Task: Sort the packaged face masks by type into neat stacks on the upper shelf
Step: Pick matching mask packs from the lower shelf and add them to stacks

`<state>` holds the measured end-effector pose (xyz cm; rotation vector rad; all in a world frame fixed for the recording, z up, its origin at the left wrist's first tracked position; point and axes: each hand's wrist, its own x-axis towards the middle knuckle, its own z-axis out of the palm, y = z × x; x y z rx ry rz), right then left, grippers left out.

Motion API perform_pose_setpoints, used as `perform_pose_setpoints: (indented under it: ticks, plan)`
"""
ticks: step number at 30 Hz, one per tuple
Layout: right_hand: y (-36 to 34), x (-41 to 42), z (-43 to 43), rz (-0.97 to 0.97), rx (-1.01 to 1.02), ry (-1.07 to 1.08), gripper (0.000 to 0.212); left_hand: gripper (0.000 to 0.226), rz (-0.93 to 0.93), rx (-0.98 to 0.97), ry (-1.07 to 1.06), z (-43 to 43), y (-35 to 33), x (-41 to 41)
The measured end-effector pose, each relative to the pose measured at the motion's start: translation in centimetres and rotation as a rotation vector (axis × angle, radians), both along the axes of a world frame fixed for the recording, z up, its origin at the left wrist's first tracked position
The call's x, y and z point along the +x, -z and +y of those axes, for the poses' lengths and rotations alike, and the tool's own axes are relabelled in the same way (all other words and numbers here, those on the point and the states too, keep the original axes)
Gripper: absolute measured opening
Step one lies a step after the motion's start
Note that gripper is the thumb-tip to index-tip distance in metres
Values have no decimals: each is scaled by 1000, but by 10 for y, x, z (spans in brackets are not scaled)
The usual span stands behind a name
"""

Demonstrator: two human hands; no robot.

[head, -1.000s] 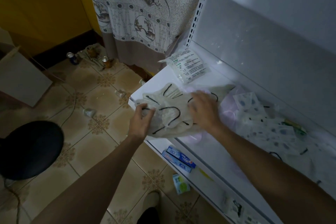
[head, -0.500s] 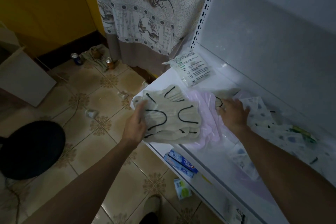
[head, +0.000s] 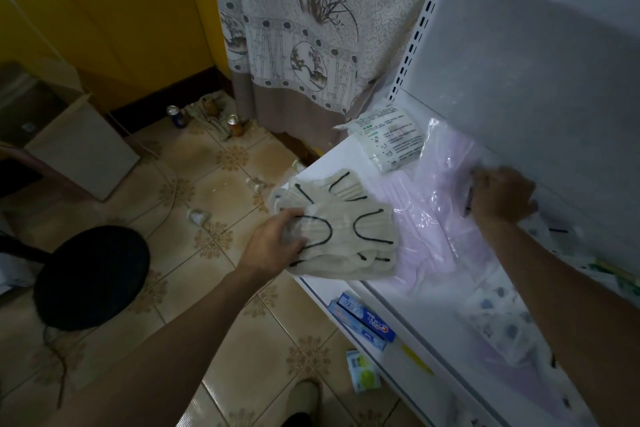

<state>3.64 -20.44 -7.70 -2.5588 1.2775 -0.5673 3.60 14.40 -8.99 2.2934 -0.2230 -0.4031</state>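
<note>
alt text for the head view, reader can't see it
A person's left hand grips a stack of cream face masks with black ear loops over a white shelf edge; the right hand rests on a clear bag of pink masks.

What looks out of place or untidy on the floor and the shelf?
Drink cans and small bottles are scattered on the floor near the curtain, and a green packet lies below the shelf. The cream masks, gripped by the left hand, overhang the shelf corner.
</note>
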Motion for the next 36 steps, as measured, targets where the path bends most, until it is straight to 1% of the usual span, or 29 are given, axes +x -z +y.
perform_pose_setpoints:
  ticks: [2, 3, 5, 7, 8, 10, 12, 14, 15, 17, 19, 20, 22, 23, 24, 25, 26, 27, 28, 29, 30, 31, 32, 34, 35, 36]
  plan:
    - [-17, 12, 5, -151, -4, -116, 32, 44, 37, -30, -58, -5, 0, 2]
    - [-24, 14, 12, -192, -16, -201, 32, 40, 54, -56, -88, -8, -1, 2]
    - [-27, 13, 35, -191, -87, -440, 28, 28, 91, -165, -162, -15, -4, 1]
    - [-17, 3, 66, -107, -155, -646, 24, 31, 158, -288, -244, -21, -9, 0]
    - [-10, -1, 77, -65, -171, -686, 24, 33, 176, -307, -261, -22, -10, -1]
    - [-1, -2, 78, -44, -233, -642, 25, 28, 147, -284, -224, -22, -8, 0]
    - [-5, 1, 56, 15, -299, -497, 26, 24, 118, -245, -194, -20, -7, 4]
    - [-17, -3, 33, 93, -253, -338, 28, 27, 125, -197, -152, -23, -6, 7]
    - [-24, -7, 25, 84, -227, -301, 28, 27, 124, -200, -130, -27, -7, 8]
    - [-31, -10, 26, 22, -225, -352, 28, 21, 107, -212, -128, -39, -10, 7]
    - [-37, -11, 44, -26, -218, -484, 27, 16, 87, -208, -183, -53, -10, 4]
    - [-38, -13, 58, -42, -197, -568, 24, 21, 114, -229, -214, -58, -8, 3]
    - [-36, -21, 90, -40, -155, -784, 19, 48, 282, -346, -245, -62, -14, 1]
    - [-31, -27, 108, 6, -98, -896, 19, 66, 376, -406, -252, -61, -16, 0]
    - [-27, -34, 124, 99, -6, -985, 22, 79, 446, -431, -255, -58, -17, 1]
    - [-20, -40, 138, 228, 100, -1043, 27, 82, 474, -420, -253, -55, -18, 2]
    - [-13, -45, 148, 332, 194, -1081, 31, 74, 468, -379, -254, -51, -18, 3]
    - [-8, -48, 152, 363, 274, -1088, 33, 59, 415, -323, -258, -48, -16, 4]
    - [-7, -50, 150, 312, 346, -1072, 31, 44, 359, -277, -261, -43, -13, 5]
    - [-6, -49, 143, 212, 365, -1030, 28, 31, 316, -244, -260, -39, -11, 6]
    - [-3, -49, 133, 117, 328, -966, 28, 25, 292, -215, -259, -35, -10, 7]
    - [0, -49, 119, 88, 268, -890, 31, 22, 280, -205, -259, -30, -9, 9]
    - [1, -51, 104, 134, 220, -823, 34, 21, 272, -205, -267, -25, -6, 11]
    - [7, -60, 77, 407, 139, -753, 40, 18, 267, -219, -301, -16, -6, 13]
    - [12, -66, 67, 543, 55, -743, 42, 12, 269, -238, -319, -12, -6, 14]
    - [14, -72, 60, 640, -43, -724, 43, 6, 270, -256, -332, -8, -4, 15]
